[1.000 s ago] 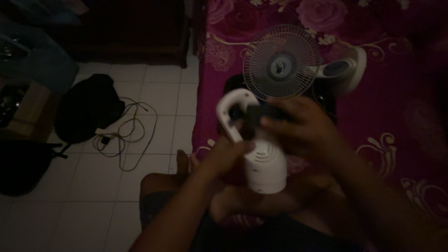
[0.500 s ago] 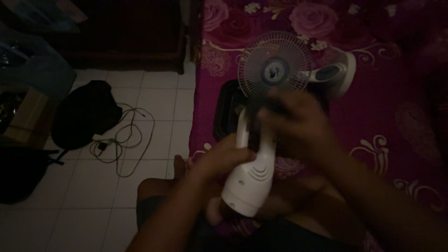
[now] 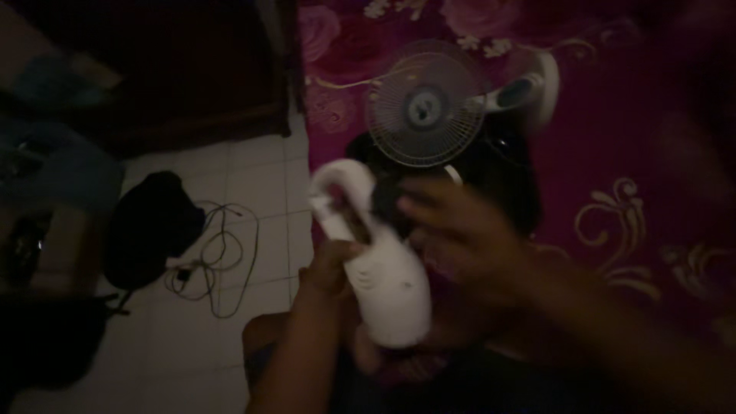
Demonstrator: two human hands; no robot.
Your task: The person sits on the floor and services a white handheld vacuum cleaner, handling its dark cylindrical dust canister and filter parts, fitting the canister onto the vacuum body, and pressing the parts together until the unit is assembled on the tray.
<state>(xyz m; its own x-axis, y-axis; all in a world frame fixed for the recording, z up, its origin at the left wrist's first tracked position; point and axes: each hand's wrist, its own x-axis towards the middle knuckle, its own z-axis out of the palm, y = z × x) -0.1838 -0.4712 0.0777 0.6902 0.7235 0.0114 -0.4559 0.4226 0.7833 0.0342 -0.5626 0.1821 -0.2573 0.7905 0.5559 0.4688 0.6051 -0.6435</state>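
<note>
Since half a second ago, the white plastic fan body (image 3: 383, 284) has tilted in my hands: its looped top now leans up and to the left, and its rounded end points down toward my lap. My right hand has lifted off it and now floats just to its right.

My left hand (image 3: 331, 264) is closed around the left side of the fan body, near its middle, gripping it from below. My right hand (image 3: 460, 238) is blurred by motion. Its fingers look spread and loose, close to the dark part at the neck of the fan body, but I cannot tell whether they touch it.

The fan body is held in the air above my knees, at the edge of the bed (image 3: 636, 169), which is covered in a magenta sheet with pink roses and pale scrollwork. On the bed, just behind my hands, a small white desk fan (image 3: 425, 103) lies with its round wire grille facing up toward me. Beneath it sits a dark, flat object (image 3: 498, 176) that I cannot make out.

To my left is a white tiled floor (image 3: 253, 176). On it lie a black bag (image 3: 149, 226) and, just beside it, a tangle of dark cable (image 3: 218, 261). The room is very dim.
</note>
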